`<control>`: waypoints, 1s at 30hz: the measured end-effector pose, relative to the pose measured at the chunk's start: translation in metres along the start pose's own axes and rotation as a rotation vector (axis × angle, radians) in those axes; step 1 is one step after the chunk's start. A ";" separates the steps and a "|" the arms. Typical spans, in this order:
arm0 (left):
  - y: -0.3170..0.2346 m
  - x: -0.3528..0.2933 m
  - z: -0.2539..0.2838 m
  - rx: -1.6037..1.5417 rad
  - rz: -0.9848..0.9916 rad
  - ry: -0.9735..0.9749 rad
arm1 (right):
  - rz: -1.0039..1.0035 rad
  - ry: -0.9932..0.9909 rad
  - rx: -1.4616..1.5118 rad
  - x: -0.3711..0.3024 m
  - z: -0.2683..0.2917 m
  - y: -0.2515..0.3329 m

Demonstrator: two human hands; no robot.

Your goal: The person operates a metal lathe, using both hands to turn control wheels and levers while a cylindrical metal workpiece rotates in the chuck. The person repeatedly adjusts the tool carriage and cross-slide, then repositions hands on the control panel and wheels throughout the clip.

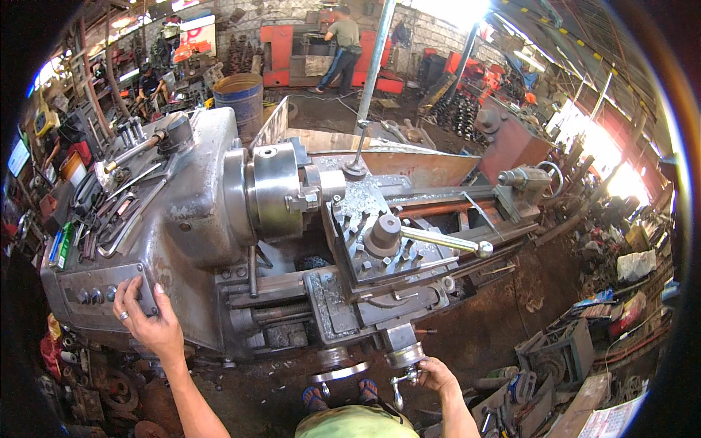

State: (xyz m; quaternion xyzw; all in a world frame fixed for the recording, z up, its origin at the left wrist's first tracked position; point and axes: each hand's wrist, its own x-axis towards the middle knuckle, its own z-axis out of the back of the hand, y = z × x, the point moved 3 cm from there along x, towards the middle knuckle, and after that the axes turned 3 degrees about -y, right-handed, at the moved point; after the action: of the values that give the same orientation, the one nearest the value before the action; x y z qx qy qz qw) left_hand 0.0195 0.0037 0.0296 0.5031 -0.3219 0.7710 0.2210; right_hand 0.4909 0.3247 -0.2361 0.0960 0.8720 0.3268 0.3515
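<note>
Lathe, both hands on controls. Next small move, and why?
Probably a slow turn of the crank handle that the right hand grips, to ease the tool post toward the chuck. The post sits just beside the chuck face, so little travel is left. The left hand already rests on the headstock control panel, near the knobs. I cannot tell whether the chuck is spinning.

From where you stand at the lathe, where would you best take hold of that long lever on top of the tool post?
Probably at the ball knob ending the tool post lever. The bar juts out to the right, clear of the chuck, so come from the right and wrap the hand around the round end, where leverage is greatest.
</note>
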 end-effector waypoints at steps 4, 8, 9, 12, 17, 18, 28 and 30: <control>0.001 -0.002 -0.001 -0.045 0.038 0.000 | 0.004 0.019 0.006 0.002 0.006 -0.002; 0.001 -0.002 0.000 -0.033 0.019 0.000 | 0.009 0.018 0.020 0.001 0.004 -0.004; 0.001 -0.002 0.000 -0.041 0.023 -0.003 | 0.014 0.007 0.018 0.001 0.003 -0.004; 0.002 -0.003 -0.001 -0.016 0.019 -0.005 | 0.028 0.002 0.024 0.000 -0.001 -0.004; 0.003 -0.003 -0.001 -0.018 0.034 0.000 | 0.035 0.002 0.017 0.000 -0.005 -0.003; 0.003 -0.002 0.000 -0.020 0.036 0.004 | 0.039 -0.001 0.013 0.001 -0.005 -0.003; 0.003 0.003 0.005 -0.055 0.039 0.054 | 0.054 -0.075 -0.016 -0.001 -0.004 -0.004; 0.002 0.005 0.004 -0.001 0.039 0.062 | 0.052 -0.094 -0.020 -0.001 -0.004 -0.004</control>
State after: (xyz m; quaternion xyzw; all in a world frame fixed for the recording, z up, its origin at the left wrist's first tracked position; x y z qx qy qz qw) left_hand 0.0188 -0.0006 0.0348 0.4726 -0.3250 0.7902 0.2159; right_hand 0.4894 0.3194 -0.2357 0.1303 0.8484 0.3398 0.3844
